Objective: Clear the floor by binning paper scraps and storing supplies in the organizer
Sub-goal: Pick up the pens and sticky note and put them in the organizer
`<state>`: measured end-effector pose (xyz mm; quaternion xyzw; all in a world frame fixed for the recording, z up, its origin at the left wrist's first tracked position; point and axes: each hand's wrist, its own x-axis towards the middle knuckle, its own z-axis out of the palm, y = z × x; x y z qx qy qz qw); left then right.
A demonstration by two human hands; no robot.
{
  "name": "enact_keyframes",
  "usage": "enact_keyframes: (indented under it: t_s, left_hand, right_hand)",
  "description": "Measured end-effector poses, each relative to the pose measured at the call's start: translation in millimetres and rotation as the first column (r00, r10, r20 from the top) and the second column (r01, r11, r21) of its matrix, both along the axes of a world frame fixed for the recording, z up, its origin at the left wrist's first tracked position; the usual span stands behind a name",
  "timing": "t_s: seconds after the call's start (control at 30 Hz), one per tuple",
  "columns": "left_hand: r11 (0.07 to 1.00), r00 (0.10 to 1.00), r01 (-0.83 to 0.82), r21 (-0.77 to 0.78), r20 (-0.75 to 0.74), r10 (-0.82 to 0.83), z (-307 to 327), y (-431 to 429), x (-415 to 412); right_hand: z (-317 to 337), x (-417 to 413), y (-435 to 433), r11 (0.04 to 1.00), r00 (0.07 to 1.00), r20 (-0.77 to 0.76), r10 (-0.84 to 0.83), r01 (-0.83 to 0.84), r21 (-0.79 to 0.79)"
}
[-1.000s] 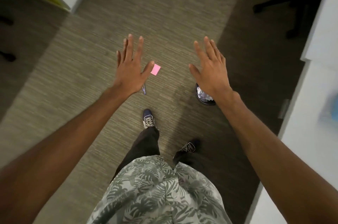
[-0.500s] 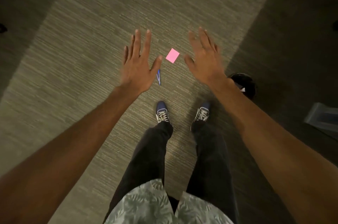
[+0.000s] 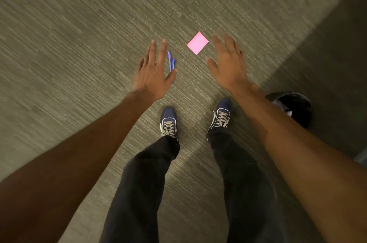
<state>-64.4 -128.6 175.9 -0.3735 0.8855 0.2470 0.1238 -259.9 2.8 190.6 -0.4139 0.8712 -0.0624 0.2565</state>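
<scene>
A person stood on grey-brown ribbed carpet floor (image 3: 79, 64). The left hand (image 3: 154, 76) and right hand (image 3: 228, 64) hovered spread wide, empty. Between them lay two blue pens (image 3: 171, 61) and, farther right, a pink square sticky note (image 3: 197, 42). A black round bin (image 3: 294, 107) stood near right.

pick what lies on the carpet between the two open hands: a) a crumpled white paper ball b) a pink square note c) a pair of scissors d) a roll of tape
b, a pink square note lies flat on the carpet between the left hand and the right hand, with both hands open and holding nothing.
</scene>
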Motion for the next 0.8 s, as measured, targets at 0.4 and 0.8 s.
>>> enact_keyframes:
  t_s: [0.4, 0.8]
  left_hand:
    - [0.939, 0.956, -0.255, 0.232, 0.209, 0.208, -273.6, -26.6, -43.5]
    - [0.867, 0.863, -0.455, 0.202, 0.34, 0.373, -371.6, -29.2, -60.5]
  right_hand:
    - [-272.5, -57.9, -54.9, 0.982, 0.986, 0.025, 0.165, -0.166, 0.091]
    - [-387.7, -82.6, -105.5, 0.969, 0.966, 0.078, -0.247, 0.244, 0.04]
